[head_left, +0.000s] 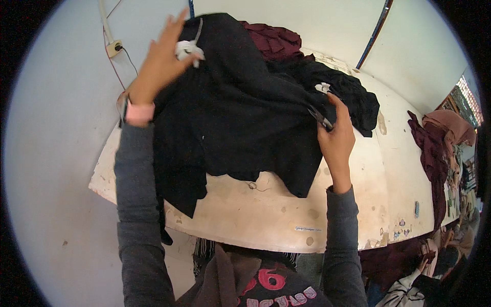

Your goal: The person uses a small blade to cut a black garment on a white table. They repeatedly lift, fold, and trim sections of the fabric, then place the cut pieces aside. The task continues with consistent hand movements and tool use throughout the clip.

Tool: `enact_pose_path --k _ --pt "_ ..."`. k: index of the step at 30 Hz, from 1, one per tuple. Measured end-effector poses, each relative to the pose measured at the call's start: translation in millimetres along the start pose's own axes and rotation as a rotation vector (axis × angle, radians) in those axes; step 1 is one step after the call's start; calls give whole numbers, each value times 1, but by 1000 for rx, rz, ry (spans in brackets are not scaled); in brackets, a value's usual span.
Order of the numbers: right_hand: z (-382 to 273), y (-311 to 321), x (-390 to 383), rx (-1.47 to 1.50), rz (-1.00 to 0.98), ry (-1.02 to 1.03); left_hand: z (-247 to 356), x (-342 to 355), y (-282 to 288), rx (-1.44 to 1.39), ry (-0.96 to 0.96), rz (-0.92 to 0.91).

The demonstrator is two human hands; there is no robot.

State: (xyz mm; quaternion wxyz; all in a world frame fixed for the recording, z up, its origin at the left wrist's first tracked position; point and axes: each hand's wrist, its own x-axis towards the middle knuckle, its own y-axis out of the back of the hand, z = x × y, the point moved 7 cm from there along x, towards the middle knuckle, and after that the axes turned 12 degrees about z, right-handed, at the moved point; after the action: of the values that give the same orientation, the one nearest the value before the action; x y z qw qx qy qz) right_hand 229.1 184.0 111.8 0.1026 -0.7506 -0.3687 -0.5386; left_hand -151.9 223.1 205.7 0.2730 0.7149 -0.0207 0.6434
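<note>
A black garment (pixel 240 107) lies spread over the worktable, its lower edge toward me. My left hand (pixel 163 59) is raised over its upper left part, slightly blurred, with fingers stretched out and the thumb apart. Beside that thumb is a white flower-like piece (pixel 188 49) with a pale strand above it; whether the thumb touches it I cannot tell. My right hand (pixel 338 120) is closed around small dark thread snips (pixel 321 118), blades pointing up and left over the garment's right side. Just above its fingertips sits a second white piece (pixel 322 87) on the black cloth.
Maroon cloth (pixel 273 41) is heaped behind the garment. The pale, stained worktable (pixel 255 220) holds a loose thread near its middle. More maroon cloth (pixel 429 169) hangs at the right, with other people (pixel 445 261) beyond. A wall socket (pixel 114 48) with a cord is at left.
</note>
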Motion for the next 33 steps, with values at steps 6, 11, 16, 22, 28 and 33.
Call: enact_pose_path --k 6,11,16,22,28,33 --pt "43 6 -93 339 -670 -208 98 -90 20 -382 403 -422" --pt "40 5 -154 114 -794 -120 102 -231 53 -592 920 -1052" --pt "64 0 -159 27 -820 -241 186 -318 14 -1371 1298 -967" --pt "40 72 -95 421 -573 -483 180 -310 -25 -1481 1825 128" --pt "85 155 -81 132 -476 -409 138 -310 -26 -1366 1885 471" --pt "123 186 -82 -511 -318 -105 151 -322 -30 -1340 2011 244"
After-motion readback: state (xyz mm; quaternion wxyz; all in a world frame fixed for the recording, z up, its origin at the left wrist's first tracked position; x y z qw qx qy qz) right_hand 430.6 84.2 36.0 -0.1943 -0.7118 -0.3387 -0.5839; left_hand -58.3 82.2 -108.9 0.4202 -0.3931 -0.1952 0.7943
